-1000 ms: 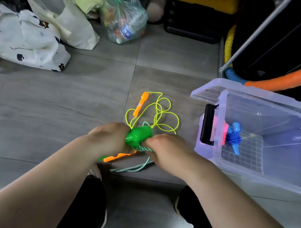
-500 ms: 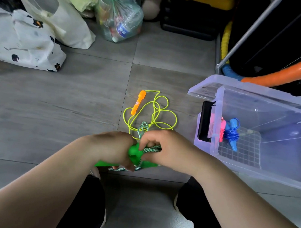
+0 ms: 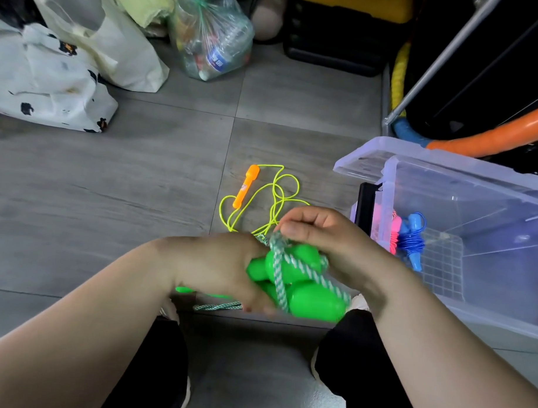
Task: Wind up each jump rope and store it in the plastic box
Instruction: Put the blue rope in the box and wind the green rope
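While the left hand (image 3: 220, 264) grips two green handles (image 3: 311, 300) held side by side, the right hand (image 3: 327, 238) pinches the green-and-white cord (image 3: 279, 265), which crosses the handles in slanting turns. A loose length of this cord lies on the floor (image 3: 140, 184) below the left hand. Just beyond the hands, a yellow rope (image 3: 277, 201) with an orange handle (image 3: 246, 186) lies in open loops. At right, the clear plastic box (image 3: 490, 193) contains a pink rope (image 3: 395, 229) and a blue rope (image 3: 412, 244), both wound.
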Demonstrator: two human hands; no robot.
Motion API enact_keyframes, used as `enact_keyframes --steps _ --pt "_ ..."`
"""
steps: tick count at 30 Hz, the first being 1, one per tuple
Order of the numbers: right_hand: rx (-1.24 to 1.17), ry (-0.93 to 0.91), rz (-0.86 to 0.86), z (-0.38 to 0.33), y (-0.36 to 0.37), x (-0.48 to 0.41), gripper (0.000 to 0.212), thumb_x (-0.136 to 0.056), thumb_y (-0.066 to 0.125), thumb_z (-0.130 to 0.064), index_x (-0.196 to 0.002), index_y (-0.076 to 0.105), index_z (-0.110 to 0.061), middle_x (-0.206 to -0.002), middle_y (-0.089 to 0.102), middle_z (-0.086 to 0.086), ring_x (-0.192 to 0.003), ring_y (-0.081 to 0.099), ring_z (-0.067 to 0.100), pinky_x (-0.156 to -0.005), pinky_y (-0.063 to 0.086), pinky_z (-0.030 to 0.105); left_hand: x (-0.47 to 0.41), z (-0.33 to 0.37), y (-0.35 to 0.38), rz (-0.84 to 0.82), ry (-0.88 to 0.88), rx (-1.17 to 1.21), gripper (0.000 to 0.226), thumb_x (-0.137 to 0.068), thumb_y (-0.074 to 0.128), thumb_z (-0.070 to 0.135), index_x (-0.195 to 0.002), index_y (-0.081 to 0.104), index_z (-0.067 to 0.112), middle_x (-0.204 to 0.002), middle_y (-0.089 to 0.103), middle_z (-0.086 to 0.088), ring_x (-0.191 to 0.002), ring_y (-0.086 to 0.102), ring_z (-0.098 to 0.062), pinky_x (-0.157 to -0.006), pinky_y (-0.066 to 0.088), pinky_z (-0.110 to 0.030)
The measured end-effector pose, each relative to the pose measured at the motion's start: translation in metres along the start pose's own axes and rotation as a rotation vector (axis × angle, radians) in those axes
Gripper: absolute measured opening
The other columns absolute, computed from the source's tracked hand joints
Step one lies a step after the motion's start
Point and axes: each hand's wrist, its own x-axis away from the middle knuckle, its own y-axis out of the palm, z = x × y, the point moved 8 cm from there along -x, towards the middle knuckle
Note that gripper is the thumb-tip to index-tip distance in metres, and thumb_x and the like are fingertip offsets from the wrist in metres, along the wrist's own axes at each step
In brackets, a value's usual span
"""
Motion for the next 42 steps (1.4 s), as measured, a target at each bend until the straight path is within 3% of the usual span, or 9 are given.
enact_keyframes --steps 6,9,15,19,25,30,35,39,42 --pt "-0.152 0.055 0.147 0.014 -0.016 -0.008 0.024 -0.083 0.054 -0.005 -0.063 0.061 -0.017 -0.048 0.063 -0.009 -0.045 0.056 0.001 -0.050 0.047 0.012 0.001 -0.006 -0.021 0.206 0.008 0.110 0.028 -0.052 0.067 0.037 -0.068 0.064 0.014 -0.043 0.057 0.018 -0.046 0.050 0.007 -0.050 0.036 -0.004" --pt "-0.165 0.029 0.110 0.015 -0.014 -0.007 0.006 -0.071 0.058 -0.008 -0.075 0.061 -0.011 -0.054 0.066 -0.004 -0.051 0.062 0.006 -0.051 0.050 0.015 0.004 -0.008 -0.029 0.259 0.007 0.188 0.024 -0.053 0.068 0.036 -0.068 0.065 0.018 -0.049 0.063 0.015 -0.050 0.054 0.007 -0.055 0.041 -0.005" --pt "0.193 -0.007 0.057 0.015 0.002 -0.006 0.015 -0.076 0.052 -0.002 -0.081 0.054 -0.016 -0.059 0.056 -0.002 -0.042 0.036 0.009 -0.044 0.030 0.019 0.012 -0.008 -0.047 0.457 0.069 0.614 0.013 -0.063 0.075 0.012 -0.066 0.062 0.011 -0.050 0.066 0.004 -0.047 0.060 -0.003 -0.049 0.049 -0.013" --pt "0.192 0.056 0.006 0.019 0.014 -0.003 0.018 -0.066 0.049 -0.024 -0.084 0.051 -0.022 -0.069 0.044 0.011 -0.045 0.032 0.009 -0.041 0.025 0.015 0.016 -0.027 -0.063 0.647 -0.090 0.298 0.008 -0.070 0.073 0.018 -0.068 0.065 0.016 -0.047 0.064 0.010 -0.050 0.055 -0.003 -0.053 0.043 -0.012" --pt "0.086 0.086 0.392 0.021 -0.014 -0.003 0.027 -0.084 0.053 -0.037 -0.063 0.049 -0.020 -0.034 0.037 -0.009 -0.024 0.028 0.003 -0.034 0.025 0.014 0.006 -0.006 -0.046 0.583 -0.044 0.135 0.018 -0.071 0.073 0.020 -0.065 0.056 0.026 -0.041 0.059 0.018 -0.046 0.053 0.009 -0.049 0.037 -0.003" --pt "-0.212 0.026 0.578 0.012 -0.036 0.001 0.035 -0.087 0.050 -0.031 -0.056 0.041 -0.020 -0.027 0.033 -0.008 -0.022 0.026 0.003 -0.030 0.018 0.013 0.001 -0.009 -0.025 0.311 -0.001 0.693 0.029 -0.067 0.075 0.010 -0.089 0.059 0.017 -0.071 0.070 0.006 -0.059 0.066 -0.005 -0.056 0.054 -0.018" --pt "-0.089 0.023 0.557 0.013 -0.047 0.001 0.034 -0.086 0.050 -0.037 -0.058 0.044 -0.020 -0.035 0.034 -0.008 -0.027 0.024 0.005 -0.035 0.019 0.016 -0.003 -0.015 -0.020 0.327 0.030 0.661 0.014 -0.086 0.056 0.014 -0.098 0.055 0.021 -0.072 0.069 0.009 -0.065 0.066 0.000 -0.059 0.052 -0.015" --pt "-0.149 -0.106 0.405 0.002 -0.035 -0.003 0.015 -0.075 0.064 -0.034 -0.066 0.058 -0.024 -0.048 0.060 -0.012 -0.044 0.051 0.004 -0.044 0.036 0.017 -0.005 -0.013 -0.019 0.310 0.036 0.632 0.016 -0.082 0.060 0.019 -0.094 0.052 0.011 -0.070 0.060 -0.001 -0.048 0.056 -0.005 -0.046 0.044 -0.015" --pt "-0.288 -0.215 0.386 -0.011 -0.049 -0.003 0.046 -0.055 0.074 -0.052 -0.089 0.058 -0.024 -0.081 0.066 -0.008 -0.072 0.059 0.005 -0.064 0.048 0.019 0.003 -0.022 -0.032 0.339 -0.034 0.456 0.021 -0.070 0.064 0.027 -0.082 0.055 0.012 -0.058 0.059 0.002 -0.043 0.049 -0.007 -0.042 0.040 -0.015"
